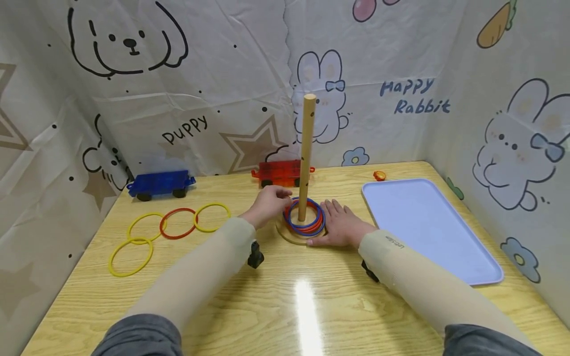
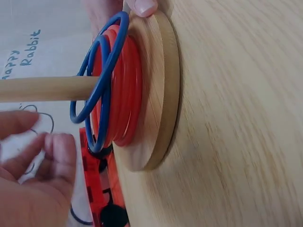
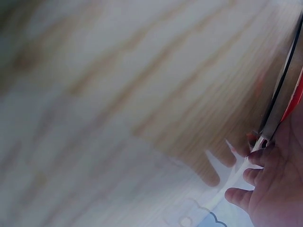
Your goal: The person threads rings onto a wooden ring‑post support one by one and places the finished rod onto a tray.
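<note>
A wooden post (image 1: 308, 148) stands upright on a round wooden base (image 2: 158, 94). Red rings (image 2: 127, 90) are stacked around the post, with two blue rings (image 2: 102, 85) over them; the outermost blue one lies tilted. My left hand (image 1: 268, 205) hovers at the stack's left side, fingers loosely bent; in the left wrist view this hand (image 2: 40, 177) is apart from the rings with nothing between thumb and fingers. My right hand (image 1: 340, 225) rests on the right side of the base, fingers spread. The right wrist view shows part of that hand (image 3: 277, 184) beside the base edge.
Three yellow rings (image 1: 130, 273) and a red ring (image 1: 179, 238) lie at the left of the table. A blue toy wagon (image 1: 161, 183) and a red toy wagon (image 1: 280, 173) stand behind. At right are a lavender tray (image 1: 427, 222) and a small orange piece (image 1: 379, 175).
</note>
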Motion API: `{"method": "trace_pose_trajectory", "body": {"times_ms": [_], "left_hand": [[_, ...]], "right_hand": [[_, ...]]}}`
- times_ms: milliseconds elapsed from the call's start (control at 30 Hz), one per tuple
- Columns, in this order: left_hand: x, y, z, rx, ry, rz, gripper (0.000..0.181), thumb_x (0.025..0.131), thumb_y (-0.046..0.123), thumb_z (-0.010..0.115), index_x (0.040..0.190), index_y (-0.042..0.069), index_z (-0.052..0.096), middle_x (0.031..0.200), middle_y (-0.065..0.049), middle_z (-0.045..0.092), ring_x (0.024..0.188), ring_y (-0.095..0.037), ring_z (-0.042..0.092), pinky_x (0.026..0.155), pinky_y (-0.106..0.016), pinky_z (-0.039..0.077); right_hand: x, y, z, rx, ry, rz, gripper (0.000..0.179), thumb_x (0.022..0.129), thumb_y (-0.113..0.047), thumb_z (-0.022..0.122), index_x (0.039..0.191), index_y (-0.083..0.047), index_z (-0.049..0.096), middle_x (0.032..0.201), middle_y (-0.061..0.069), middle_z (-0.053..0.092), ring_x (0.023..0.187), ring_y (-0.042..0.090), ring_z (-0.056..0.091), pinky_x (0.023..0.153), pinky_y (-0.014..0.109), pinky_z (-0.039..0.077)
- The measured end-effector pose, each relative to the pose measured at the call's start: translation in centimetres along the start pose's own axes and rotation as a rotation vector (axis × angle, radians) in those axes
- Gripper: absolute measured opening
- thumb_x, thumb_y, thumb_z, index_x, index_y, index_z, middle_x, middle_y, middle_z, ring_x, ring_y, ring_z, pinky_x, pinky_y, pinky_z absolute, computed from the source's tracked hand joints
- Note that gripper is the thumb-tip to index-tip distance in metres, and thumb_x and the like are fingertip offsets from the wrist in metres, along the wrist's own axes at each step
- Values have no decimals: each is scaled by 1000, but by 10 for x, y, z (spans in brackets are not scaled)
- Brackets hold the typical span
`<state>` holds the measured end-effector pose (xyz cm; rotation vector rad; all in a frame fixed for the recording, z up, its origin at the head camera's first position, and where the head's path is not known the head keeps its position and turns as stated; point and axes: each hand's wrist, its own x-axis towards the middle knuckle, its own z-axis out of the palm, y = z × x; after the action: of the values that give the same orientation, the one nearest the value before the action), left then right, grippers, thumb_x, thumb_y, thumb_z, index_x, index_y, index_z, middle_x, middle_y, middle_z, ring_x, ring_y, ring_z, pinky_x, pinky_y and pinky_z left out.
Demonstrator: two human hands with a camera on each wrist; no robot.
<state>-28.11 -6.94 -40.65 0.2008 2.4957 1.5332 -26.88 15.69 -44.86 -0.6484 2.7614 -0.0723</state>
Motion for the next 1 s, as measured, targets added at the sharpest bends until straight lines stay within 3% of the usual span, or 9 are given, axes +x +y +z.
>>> {"method": "trace_pose_trajectory", "body": {"times_ms": [233, 433, 567, 700, 833, 1000], "left_hand": [[-15, -1, -24, -110, -170, 160, 49, 101, 19, 67, 145, 1, 55, 132, -18, 61, 117, -29, 57, 99, -47, 51], [-30, -1, -43, -138, -219, 249, 51, 100, 11, 66, 148, 0, 52, 136, -24, 57, 122, -31, 54, 102, -44, 49], [-44, -6, -58, -133, -221, 272, 54, 99, 6, 66, 150, -1, 49, 137, -26, 56, 126, -36, 52, 106, -49, 47], [-64, -23, -88, -110, -180, 252, 56, 100, 7, 65, 152, -1, 46, 139, -25, 55, 128, -36, 51, 105, -42, 47], [-90, -51, -131, -122, -92, 253, 52, 103, 6, 61, 151, -5, 44, 134, -16, 58, 122, -21, 56, 98, -27, 50], [-129, -100, -189, -239, 59, 240, 33, 107, 5, 54, 136, 20, 61, 119, 6, 64, 107, -5, 61, 87, -19, 54]], "right_hand": [[0, -1, -2, -30, -4, -6, 126, 87, -84, 52, 161, 9, 11, 167, 29, 12, 154, 46, 8, 122, 61, 18], [0, 0, -3, -46, -16, 5, 125, 88, -84, 51, 161, 8, 11, 168, 28, 11, 154, 45, 8, 122, 61, 18], [1, -1, -3, -28, -24, -1, 124, 88, -84, 51, 161, 8, 10, 168, 27, 11, 155, 45, 7, 122, 61, 17], [1, -3, -2, -7, -13, -13, 125, 88, -83, 52, 161, 8, 10, 167, 29, 10, 154, 45, 7, 122, 61, 16], [0, -2, -3, -8, -3, -5, 125, 87, -83, 53, 161, 8, 10, 167, 29, 11, 154, 46, 8, 122, 61, 17], [0, -1, -2, -7, -9, -5, 126, 87, -84, 53, 161, 8, 10, 167, 29, 10, 154, 46, 8, 123, 61, 16]]}}
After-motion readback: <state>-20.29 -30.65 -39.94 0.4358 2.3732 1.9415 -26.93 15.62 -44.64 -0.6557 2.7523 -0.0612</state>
